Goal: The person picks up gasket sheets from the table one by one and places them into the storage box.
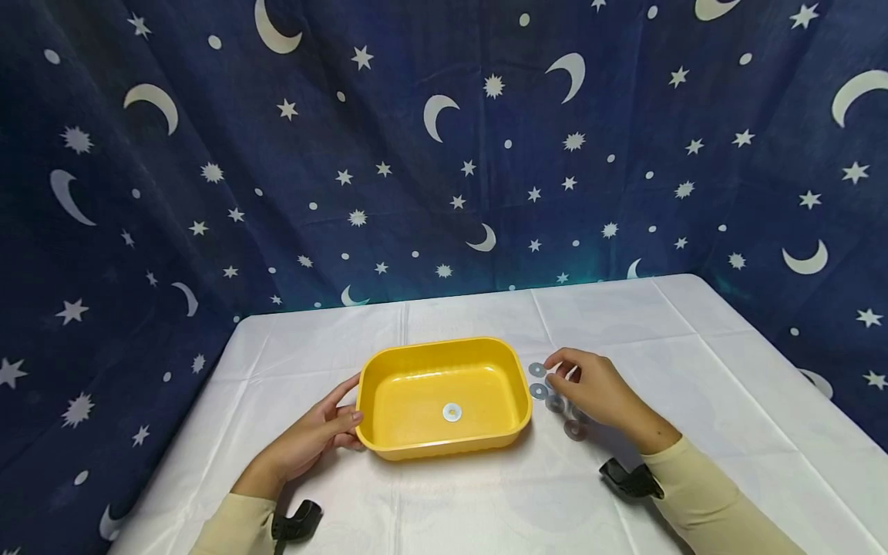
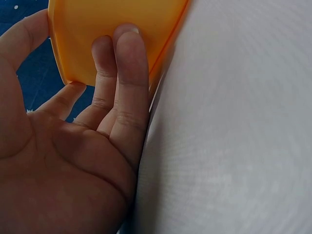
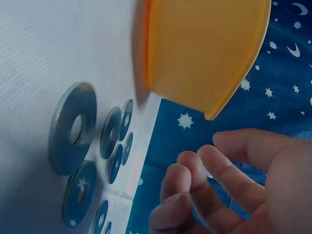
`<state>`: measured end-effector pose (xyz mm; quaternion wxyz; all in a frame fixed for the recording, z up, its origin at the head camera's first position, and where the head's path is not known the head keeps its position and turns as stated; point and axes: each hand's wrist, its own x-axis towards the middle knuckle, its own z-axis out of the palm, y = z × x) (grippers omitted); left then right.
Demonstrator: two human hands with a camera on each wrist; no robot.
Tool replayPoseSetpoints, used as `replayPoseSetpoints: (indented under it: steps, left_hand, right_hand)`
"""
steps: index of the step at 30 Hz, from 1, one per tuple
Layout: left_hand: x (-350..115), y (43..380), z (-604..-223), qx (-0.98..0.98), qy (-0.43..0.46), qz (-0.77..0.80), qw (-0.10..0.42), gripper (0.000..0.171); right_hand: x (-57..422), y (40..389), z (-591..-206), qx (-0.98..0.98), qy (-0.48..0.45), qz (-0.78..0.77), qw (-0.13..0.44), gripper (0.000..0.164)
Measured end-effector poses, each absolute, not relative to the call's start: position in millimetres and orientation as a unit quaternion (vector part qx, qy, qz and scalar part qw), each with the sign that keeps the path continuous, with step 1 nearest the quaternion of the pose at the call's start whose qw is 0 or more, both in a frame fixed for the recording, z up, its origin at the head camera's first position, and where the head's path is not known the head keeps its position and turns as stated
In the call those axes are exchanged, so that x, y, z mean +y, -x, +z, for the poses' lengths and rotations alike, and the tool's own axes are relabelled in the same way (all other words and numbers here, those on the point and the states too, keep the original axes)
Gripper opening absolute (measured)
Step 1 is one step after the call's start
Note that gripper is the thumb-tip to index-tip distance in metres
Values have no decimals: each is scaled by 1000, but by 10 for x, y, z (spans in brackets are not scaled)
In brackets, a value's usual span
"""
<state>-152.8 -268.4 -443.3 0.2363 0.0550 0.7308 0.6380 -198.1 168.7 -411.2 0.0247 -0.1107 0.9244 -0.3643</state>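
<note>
A yellow plastic bin (image 1: 416,395) sits on the table, with one metal washer (image 1: 445,417) lying flat inside it. My left hand (image 1: 308,435) rests against the bin's left end; in the left wrist view its fingers (image 2: 129,63) press the outer wall and the thumb meets the rim. Just right of the bin, my right hand (image 1: 597,387) hovers with bent fingers over a loose group of washers (image 1: 573,430). No washer shows between its fingers (image 3: 229,170) in the right wrist view, where the nearest washer (image 3: 61,146) looks largest.
A white cloth (image 1: 721,432) with fold creases covers the table. Behind and along both sides hangs a dark blue curtain (image 1: 388,100) with moons and stars. A black wrist camera (image 1: 631,479) is strapped under the right sleeve, another wrist camera (image 1: 297,522) under the left.
</note>
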Motion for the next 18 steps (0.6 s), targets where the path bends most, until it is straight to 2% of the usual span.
replayPoseSetpoints:
  steps: [18]
  left_hand:
    - [-2699,1534,-4436,731,-56,637,239,77]
  right_hand:
    - [1816,2016,-4267,924,159,-336,91,8]
